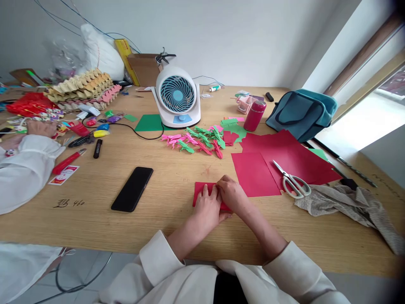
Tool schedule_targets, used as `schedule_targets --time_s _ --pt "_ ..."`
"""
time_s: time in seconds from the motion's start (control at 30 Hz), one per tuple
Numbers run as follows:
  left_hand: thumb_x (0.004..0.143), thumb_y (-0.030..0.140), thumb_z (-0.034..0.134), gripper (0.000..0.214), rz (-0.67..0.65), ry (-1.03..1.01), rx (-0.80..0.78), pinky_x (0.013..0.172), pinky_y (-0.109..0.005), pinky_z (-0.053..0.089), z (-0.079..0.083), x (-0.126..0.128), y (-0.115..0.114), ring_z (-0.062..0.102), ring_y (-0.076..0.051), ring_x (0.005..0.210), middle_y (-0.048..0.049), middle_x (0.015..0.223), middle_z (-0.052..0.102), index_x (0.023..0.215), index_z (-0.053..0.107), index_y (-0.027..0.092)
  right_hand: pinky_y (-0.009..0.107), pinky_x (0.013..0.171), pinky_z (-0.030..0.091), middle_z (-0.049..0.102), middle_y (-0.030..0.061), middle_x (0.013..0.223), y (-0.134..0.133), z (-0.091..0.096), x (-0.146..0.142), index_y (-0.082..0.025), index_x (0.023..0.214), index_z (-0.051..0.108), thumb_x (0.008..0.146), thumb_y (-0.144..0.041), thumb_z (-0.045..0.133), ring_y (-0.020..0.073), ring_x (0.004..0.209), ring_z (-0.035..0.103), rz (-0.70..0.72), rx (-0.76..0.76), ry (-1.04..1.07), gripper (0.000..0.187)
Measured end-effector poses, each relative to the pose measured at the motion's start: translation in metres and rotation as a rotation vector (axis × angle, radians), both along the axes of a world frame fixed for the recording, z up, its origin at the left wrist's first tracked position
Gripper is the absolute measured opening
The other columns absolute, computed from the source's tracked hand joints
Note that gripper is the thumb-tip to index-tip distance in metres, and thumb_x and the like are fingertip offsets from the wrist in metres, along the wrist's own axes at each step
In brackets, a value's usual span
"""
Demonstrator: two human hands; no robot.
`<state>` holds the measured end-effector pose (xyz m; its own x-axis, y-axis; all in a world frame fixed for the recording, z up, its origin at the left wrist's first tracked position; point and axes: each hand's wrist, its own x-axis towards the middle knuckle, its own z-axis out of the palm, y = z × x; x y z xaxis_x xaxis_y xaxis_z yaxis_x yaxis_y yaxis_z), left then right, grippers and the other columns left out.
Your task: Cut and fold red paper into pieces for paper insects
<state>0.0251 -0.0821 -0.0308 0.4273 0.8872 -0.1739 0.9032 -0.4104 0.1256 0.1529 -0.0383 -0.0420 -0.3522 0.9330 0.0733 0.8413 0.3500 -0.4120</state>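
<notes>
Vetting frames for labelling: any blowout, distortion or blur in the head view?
Head view: window at right blown out white; wide-angle lens bows the table along its near edge; bottom-right corner vignetted dark; left hand, right hand and folded red paper sharp, evenly lit, soft shadows.

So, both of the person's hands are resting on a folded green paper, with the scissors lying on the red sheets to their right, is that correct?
Not quite: the head view shows that the folded paper under the left hand and the right hand is red, not green. The rest holds: the scissors do lie on the red sheets to their right.
</notes>
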Motion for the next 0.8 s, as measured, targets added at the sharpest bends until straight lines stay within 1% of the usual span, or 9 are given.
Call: schedule_targets --time_s 0.1,0.2,0.3,0.43,0.5,0.6,0.67,0.8 --pt "0.079 0.060 0.064 0.081 0.014 -0.028 0.013 0.101 -0.053 0.042 0.000 -0.001 0.000 0.037 -0.045 0.134 -0.0210 0.146 0.045 0.140 0.045 0.011 0.023 0.072 0.047 0.065 0.0093 0.094 -0.005 -0.002 0.002 -0.014 0.089 0.071 0.089 -0.007 0.048 0.0161 0.080 0.062 -0.004 0.027 0.056 0.025" --pt "0.077 0.060 0.066 0.076 0.020 -0.071 0.043 0.100 -0.052 0.043 -0.002 -0.003 -0.001 0.040 -0.043 0.133 -0.0197 0.143 0.049 0.135 0.048 0.014 0.022 0.074 0.048 0.066 0.0074 0.097 -0.010 -0.003 0.007 -0.017 0.091 0.072 0.087 -0.005 0.048 0.0151 0.083 0.063 0.003 0.044 0.086 0.027" --pt "0.077 0.057 0.068 0.070 0.014 -0.084 0.052 0.101 -0.050 0.043 -0.004 -0.006 -0.001 0.039 -0.043 0.135 -0.0180 0.144 0.049 0.131 0.051 0.016 0.021 0.077 0.048 0.067 0.0069 0.099 -0.013 -0.004 0.010 -0.018 0.094 0.073 0.086 -0.004 0.049 0.0151 0.086 0.064 0.016 0.057 0.101 0.029" --pt "0.078 0.055 0.069 0.062 -0.015 -0.085 0.072 0.102 -0.051 0.040 0.000 -0.009 -0.003 0.039 -0.041 0.135 -0.0182 0.142 0.050 0.123 0.055 0.016 0.022 0.079 0.049 0.067 0.0073 0.101 -0.013 -0.006 0.011 -0.018 0.097 0.073 0.085 -0.004 0.050 0.0149 0.088 0.064 0.016 0.061 0.096 0.029" --pt "0.078 0.055 0.069 0.055 -0.040 -0.093 0.091 0.102 -0.049 0.041 0.005 -0.009 -0.004 0.045 -0.037 0.130 -0.0172 0.137 0.054 0.116 0.059 0.017 0.022 0.080 0.049 0.067 0.0068 0.102 -0.012 -0.006 0.011 -0.018 0.097 0.073 0.086 -0.004 0.051 0.0147 0.089 0.065 0.017 0.057 0.089 0.029" --pt "0.078 0.057 0.068 0.048 -0.052 -0.088 0.095 0.094 -0.045 0.045 0.010 -0.010 -0.007 0.054 -0.033 0.114 -0.0146 0.121 0.061 0.106 0.063 0.018 0.021 0.081 0.049 0.068 0.0057 0.103 -0.011 -0.006 0.011 -0.018 0.098 0.073 0.085 -0.005 0.053 0.0144 0.090 0.065 0.014 0.050 0.098 0.027" --pt "0.077 0.057 0.068 0.049 -0.047 -0.086 0.110 0.091 -0.044 0.045 0.010 -0.011 -0.009 0.056 -0.032 0.108 -0.0143 0.115 0.061 0.106 0.063 0.017 0.021 0.081 0.048 0.068 0.0051 0.103 -0.010 -0.005 0.012 -0.018 0.097 0.073 0.085 -0.005 0.054 0.0143 0.090 0.066 0.000 0.051 0.106 0.026" --pt "0.078 0.055 0.069 0.052 -0.046 -0.086 0.143 0.096 -0.046 0.042 0.006 -0.008 -0.014 0.057 -0.032 0.109 -0.0149 0.112 0.063 0.111 0.062 0.016 0.021 0.082 0.048 0.069 0.0041 0.103 -0.008 -0.006 0.012 -0.019 0.095 0.073 0.083 -0.004 0.055 0.0143 0.091 0.066 -0.021 0.055 0.101 0.026"
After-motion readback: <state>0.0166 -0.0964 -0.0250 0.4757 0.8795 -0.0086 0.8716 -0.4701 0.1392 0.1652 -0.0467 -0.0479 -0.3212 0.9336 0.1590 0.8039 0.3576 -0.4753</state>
